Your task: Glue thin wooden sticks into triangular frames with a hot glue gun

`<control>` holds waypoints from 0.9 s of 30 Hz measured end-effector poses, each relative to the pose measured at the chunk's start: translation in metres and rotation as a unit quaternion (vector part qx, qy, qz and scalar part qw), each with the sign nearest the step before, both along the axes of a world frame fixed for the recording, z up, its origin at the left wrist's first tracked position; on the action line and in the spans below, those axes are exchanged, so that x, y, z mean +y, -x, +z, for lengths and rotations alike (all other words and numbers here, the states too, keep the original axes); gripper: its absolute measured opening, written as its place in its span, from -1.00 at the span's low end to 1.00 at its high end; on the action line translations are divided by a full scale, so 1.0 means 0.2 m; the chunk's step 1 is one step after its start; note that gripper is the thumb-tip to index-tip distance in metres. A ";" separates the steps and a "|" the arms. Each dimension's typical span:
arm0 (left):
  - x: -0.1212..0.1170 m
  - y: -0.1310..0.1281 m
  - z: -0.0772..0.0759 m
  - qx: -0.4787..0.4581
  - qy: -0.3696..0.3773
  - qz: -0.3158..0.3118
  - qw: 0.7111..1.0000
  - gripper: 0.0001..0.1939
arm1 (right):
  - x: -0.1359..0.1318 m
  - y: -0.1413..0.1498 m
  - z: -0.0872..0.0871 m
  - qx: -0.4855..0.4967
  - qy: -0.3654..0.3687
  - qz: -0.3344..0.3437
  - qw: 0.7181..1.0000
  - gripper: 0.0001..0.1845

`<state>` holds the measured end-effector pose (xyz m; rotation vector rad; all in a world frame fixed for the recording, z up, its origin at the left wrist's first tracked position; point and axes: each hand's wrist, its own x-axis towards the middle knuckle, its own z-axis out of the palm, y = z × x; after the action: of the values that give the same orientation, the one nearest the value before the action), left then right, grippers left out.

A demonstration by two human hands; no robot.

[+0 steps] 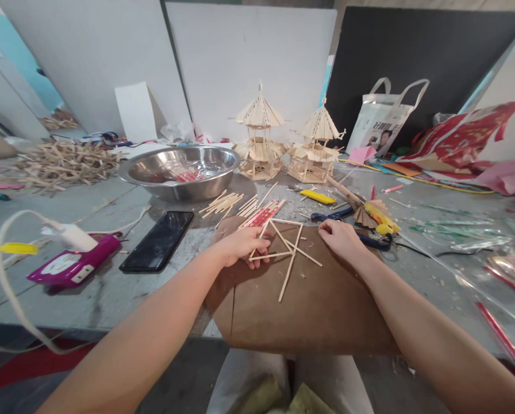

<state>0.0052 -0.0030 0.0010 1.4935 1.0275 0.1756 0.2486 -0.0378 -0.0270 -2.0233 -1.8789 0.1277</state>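
Note:
My left hand [245,247] is closed on the left side of a frame of thin wooden sticks [287,271]. Its sticks cross at angles, with one end pointing down toward me. Beneath it lies a brown sheet [309,322]. To the frame's right, my right hand [341,237] rests low over the sheet, apart from the frame. Those fingers are curled together, and whatever is between them is hidden. Red-and-white patterned sticks [262,214] lie just beyond my left hand. Past my right fingertips are dark-blue-handled scissors [333,214].
Two stick pagoda models [261,138] stand at the back beside a steel bowl [180,167]. Loose sticks [223,204], a yellow cutter [318,196] and a yellow-nozzled tool [380,217] lie ahead. Leftward are a black phone [157,241] and a purple power strip [74,270].

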 end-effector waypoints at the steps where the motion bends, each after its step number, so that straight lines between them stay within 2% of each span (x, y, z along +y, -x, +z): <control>1: 0.00 0.00 0.00 -0.001 -0.001 -0.002 1.000 -0.50 | 0.00 0.00 0.00 0.004 -0.005 -0.005 1.000 -0.80; 5: 0.00 0.00 -0.01 -0.012 0.004 -0.011 1.000 -0.52 | 0.01 0.00 -0.01 0.014 -0.022 -0.017 1.000 -0.79; 11: -0.01 0.00 0.00 -0.021 0.011 -0.015 1.000 -0.57 | -0.01 0.04 0.01 0.004 -0.037 0.018 0.999 -0.79; 14: -0.02 0.00 0.01 -0.025 0.021 -0.011 0.999 -0.57 | -0.04 0.08 0.03 0.005 -0.065 0.081 0.995 -0.80; 17: -0.03 0.00 0.02 -0.026 0.028 -0.010 0.999 -0.55 | -0.08 0.13 0.03 0.013 -0.058 0.170 0.984 -0.80; 19: -0.03 0.00 0.03 -0.021 0.031 -0.017 0.999 -0.54 | -0.10 0.16 0.02 0.015 -0.046 0.207 0.977 -0.80; 22: -0.03 0.00 0.03 0.002 0.014 -0.032 0.999 -0.55 | -0.11 0.19 0.01 0.007 -0.028 0.226 0.974 -0.79; 27: -0.02 0.01 0.01 0.054 -0.055 -0.056 0.995 -0.59 | -0.11 0.18 0.01 -0.012 -0.016 0.236 0.971 -0.78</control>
<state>0.0031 -0.0074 0.0026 1.6711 1.0308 0.0738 0.2125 -0.0602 -0.0259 -1.5257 -2.3280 0.1951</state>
